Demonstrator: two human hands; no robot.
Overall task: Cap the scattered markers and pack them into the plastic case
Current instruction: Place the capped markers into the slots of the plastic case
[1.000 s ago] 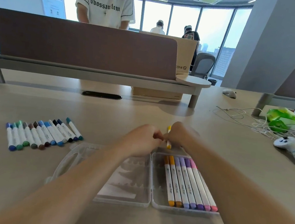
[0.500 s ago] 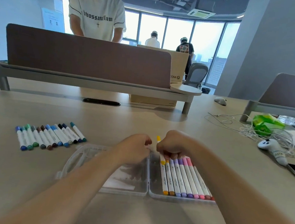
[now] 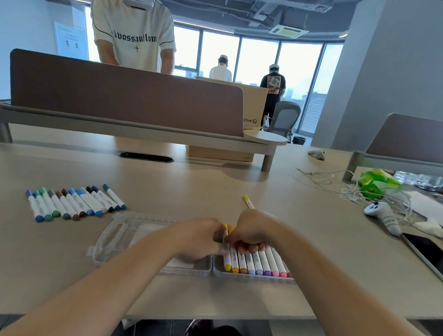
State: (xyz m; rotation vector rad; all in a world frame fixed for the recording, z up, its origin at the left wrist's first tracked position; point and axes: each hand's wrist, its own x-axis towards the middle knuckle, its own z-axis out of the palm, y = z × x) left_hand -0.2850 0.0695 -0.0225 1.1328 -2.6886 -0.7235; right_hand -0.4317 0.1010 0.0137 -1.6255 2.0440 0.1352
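Pale counter (image 3: pixel 214 183). L side: row of capped markers (image 3: pixel 75 204), blue/green/brown caps, side by side. Front ctr: clear plastic case (image 3: pixel 114 236) lying open, packed markers (image 3: pixel 258 261) yellow thru pink in its R half. Back: black cable slot (image 3: pixel 146 157), cardboard box (image 3: pixel 220 153), desk divider (image 3: pixel 125 91) on gray legs, computer mouse (image 3: pixel 317 154). R side: white cables (image 3: pixel 346 188), green plastic item (image 3: pixel 375 181), white controller (image 3: pixel 382 216), dark-screened device (image 3: pixel 433 257) nr the edge.

The right hand (image 3: pixel 252 231) grips a yellow-tipped marker (image 3: pixel 248 203) that pokes out beyond its knuckles. The left hand (image 3: pixel 196 237) is curled close beside it. Under both lies the open plastic case (image 3: pixel 108 238). Loose markers (image 3: pixel 74 204) lie well left of the left hand on the counter (image 3: pixel 48 260).
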